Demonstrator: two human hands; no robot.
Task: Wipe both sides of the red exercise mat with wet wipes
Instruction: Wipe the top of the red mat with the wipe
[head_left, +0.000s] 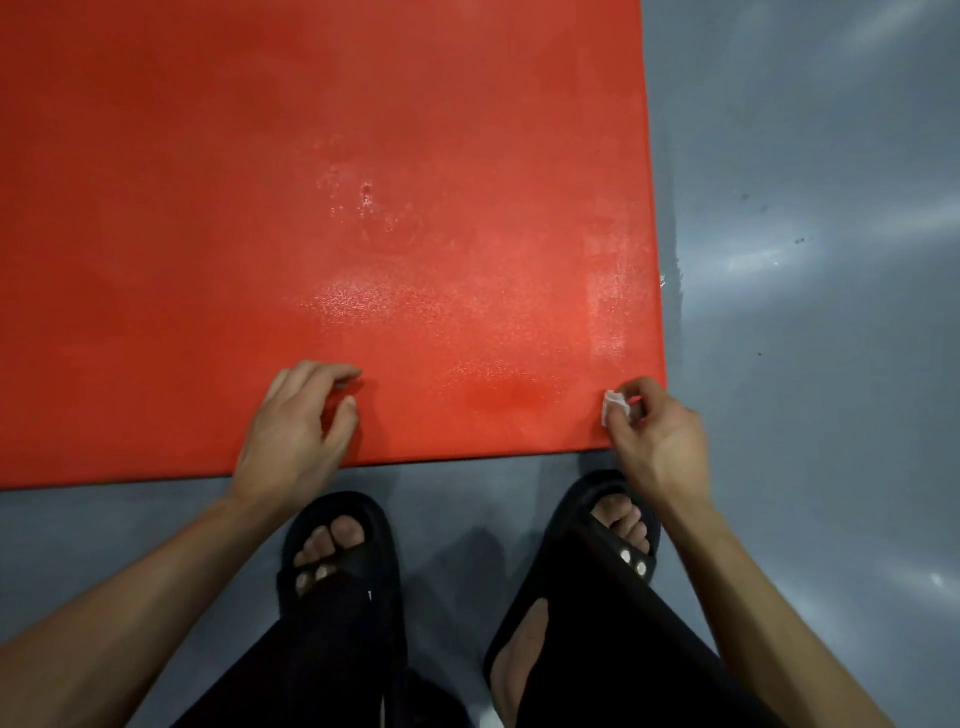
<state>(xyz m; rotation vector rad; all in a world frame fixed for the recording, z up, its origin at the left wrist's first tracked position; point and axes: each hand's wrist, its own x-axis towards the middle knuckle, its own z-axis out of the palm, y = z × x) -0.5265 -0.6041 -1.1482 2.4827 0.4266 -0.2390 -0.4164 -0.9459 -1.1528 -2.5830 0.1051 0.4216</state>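
Two feet in black sandals (340, 545) stand on the grey floor (831, 415), toes just short of the mat's near edge. The red mat (311, 208) lies flat and fills most of the view, with its right edge running away and bare floor open beyond it. The left hand (298, 426) rests over the mat's near edge, fingers loosely curled, holding nothing. The right hand (657, 436) pinches a small wadded white wipe (614, 405) at the mat's near right corner. Farther up the mat, wet shiny patches show.
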